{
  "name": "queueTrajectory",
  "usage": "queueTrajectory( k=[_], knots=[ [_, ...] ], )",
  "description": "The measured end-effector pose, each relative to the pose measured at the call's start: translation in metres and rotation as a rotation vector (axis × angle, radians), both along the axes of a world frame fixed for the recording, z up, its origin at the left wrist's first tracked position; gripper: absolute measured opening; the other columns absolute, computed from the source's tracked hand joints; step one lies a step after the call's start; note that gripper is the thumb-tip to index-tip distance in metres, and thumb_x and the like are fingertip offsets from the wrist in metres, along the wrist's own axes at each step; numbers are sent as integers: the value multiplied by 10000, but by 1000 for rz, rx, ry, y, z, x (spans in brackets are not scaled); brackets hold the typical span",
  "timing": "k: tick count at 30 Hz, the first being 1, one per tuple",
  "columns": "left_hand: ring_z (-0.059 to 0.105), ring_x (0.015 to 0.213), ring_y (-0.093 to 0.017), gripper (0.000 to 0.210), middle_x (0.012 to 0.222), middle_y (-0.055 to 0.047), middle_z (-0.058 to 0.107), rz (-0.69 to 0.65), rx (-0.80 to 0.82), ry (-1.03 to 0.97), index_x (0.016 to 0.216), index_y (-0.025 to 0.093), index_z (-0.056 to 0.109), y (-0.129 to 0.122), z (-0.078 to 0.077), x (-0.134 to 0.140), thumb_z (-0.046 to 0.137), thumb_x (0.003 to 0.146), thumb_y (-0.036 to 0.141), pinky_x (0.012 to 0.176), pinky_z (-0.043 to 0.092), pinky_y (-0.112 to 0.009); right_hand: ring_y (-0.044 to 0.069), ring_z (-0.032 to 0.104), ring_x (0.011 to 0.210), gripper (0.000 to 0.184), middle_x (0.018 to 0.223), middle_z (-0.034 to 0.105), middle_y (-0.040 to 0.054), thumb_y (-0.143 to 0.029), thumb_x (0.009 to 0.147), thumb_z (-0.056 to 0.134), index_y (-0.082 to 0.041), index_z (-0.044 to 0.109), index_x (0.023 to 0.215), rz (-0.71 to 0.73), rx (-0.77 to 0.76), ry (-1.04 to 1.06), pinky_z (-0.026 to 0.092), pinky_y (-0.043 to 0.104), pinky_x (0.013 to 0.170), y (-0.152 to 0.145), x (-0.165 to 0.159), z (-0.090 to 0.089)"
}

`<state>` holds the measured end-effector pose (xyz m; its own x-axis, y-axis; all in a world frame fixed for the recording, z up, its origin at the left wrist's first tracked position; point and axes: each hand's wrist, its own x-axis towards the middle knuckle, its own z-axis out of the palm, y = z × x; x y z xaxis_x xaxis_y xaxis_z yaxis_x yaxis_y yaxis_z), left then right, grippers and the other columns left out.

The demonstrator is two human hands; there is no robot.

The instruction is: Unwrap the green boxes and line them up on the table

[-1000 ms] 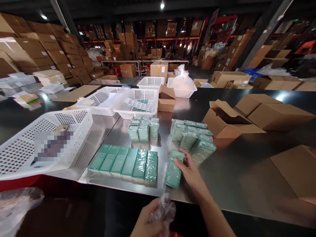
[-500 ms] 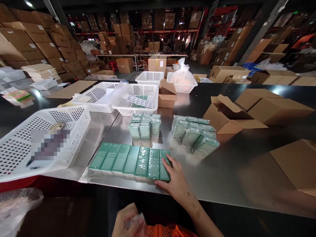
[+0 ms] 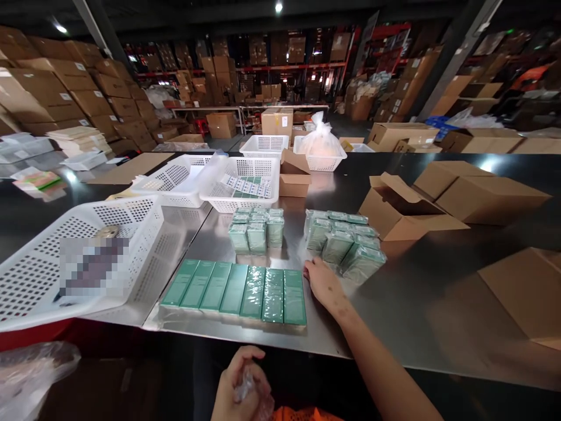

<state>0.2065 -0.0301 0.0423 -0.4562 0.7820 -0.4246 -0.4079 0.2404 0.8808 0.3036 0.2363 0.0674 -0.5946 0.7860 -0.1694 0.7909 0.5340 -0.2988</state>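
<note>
A row of several flat green boxes [image 3: 236, 291] lies side by side near the front edge of the steel table [image 3: 421, 292]. My right hand [image 3: 322, 280] rests on the table just right of the row, empty, fingers apart, close to a pile of wrapped green boxes [image 3: 344, 241]. Another block of small wrapped green boxes [image 3: 256, 229] stands behind the row. My left hand [image 3: 243, 389] is below the table edge, closed on a crumpled piece of clear plastic wrap [image 3: 250, 390].
White perforated baskets stand at the left [image 3: 30, 275] and at the back [image 3: 245, 184]. Open and closed cardboard boxes [image 3: 403, 207] sit on the right. A tied plastic bag [image 3: 319, 140] fills a far basket. Stacked cartons fill the warehouse behind.
My right hand slid one green box leftward into the row, let it go, and moved back right toward the wrapped pile. My left hand kept the plastic wrap.
</note>
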Motion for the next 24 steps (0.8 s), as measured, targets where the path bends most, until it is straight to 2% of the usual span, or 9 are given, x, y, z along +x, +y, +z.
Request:
queueTrajectory(
  k=[3, 6, 9, 13, 15, 17, 20, 22, 24],
  knots=[
    [254, 450, -18, 548, 501, 63, 313, 149, 78, -258, 839, 133, 623, 0, 9, 1, 840, 549, 545, 472, 195, -159, 243, 557, 1059, 283, 1135, 542, 144, -180, 1050, 373, -77, 635, 1077, -13, 11, -27, 414, 351, 904, -3, 2, -2],
    [204, 440, 9, 528, 556, 72, 163, 241, 158, -439, 732, 130, 660, 5, 20, 2, 843, 522, 579, 469, 155, -151, 259, 539, 1106, 300, 1154, 541, 142, -168, 1053, 344, -66, 610, 1149, -25, 28, -40, 407, 376, 944, -3, 4, -5],
    [225, 434, 4, 538, 551, 81, 165, 224, 131, -447, 657, 143, 572, 13, 29, 4, 895, 471, 530, 478, 181, -169, 259, 559, 1107, 296, 1191, 542, 139, -203, 1049, 389, -63, 606, 1195, -41, 15, -47, 428, 373, 937, 2, 1, -4],
    [194, 486, 21, 654, 535, 86, 234, 135, 69, -315, 631, 130, 506, 22, 36, 12, 945, 424, 569, 525, 113, -164, 244, 566, 1117, 282, 1219, 550, 144, -193, 1039, 423, -43, 639, 1140, -23, 0, -5, 434, 364, 982, 9, -2, -2],
    [266, 496, 20, 607, 547, 51, 351, 92, 92, -294, 657, 108, 581, 24, 37, 16, 948, 459, 550, 537, 151, -155, 208, 561, 1147, 283, 1257, 562, 111, -136, 1013, 472, -73, 609, 1252, -26, -12, 57, 429, 329, 1007, 12, -1, -3],
    [407, 547, -10, 551, 618, -19, 512, 52, 113, -306, 703, 106, 652, 25, 36, 20, 947, 494, 522, 557, 211, -155, 186, 560, 1177, 440, 1316, 561, 88, -104, 979, 533, -110, 515, 1418, -50, -19, 115, 423, 300, 1026, 14, -1, -6],
    [546, 581, -86, 595, 661, -101, 638, -57, 65, -306, 794, 117, 633, 24, 34, 23, 927, 527, 560, 537, 263, -170, 230, 587, 1147, 527, 1347, 536, 133, -160, 1017, 480, -127, 409, 1539, -84, 11, 128, 450, 356, 1001, 18, -4, -9],
    [532, 466, -109, 648, 512, -26, 544, -113, 11, -290, 827, 134, 587, 23, 33, 25, 908, 527, 611, 473, 269, -167, 247, 608, 1100, 444, 1326, 524, 153, -185, 1049, 402, -138, 491, 1482, -78, 35, 108, 483, 387, 942, 20, -11, -6],
    [477, 388, -75, 616, 564, 21, 518, -92, 27, -201, 812, 132, 624, 23, 32, 27, 896, 542, 613, 425, 276, -162, 225, 632, 1034, 343, 1271, 541, 158, -166, 1047, 397, -87, 609, 1305, -70, 36, 78, 508, 379, 898, 23, -20, 0]
  ],
)
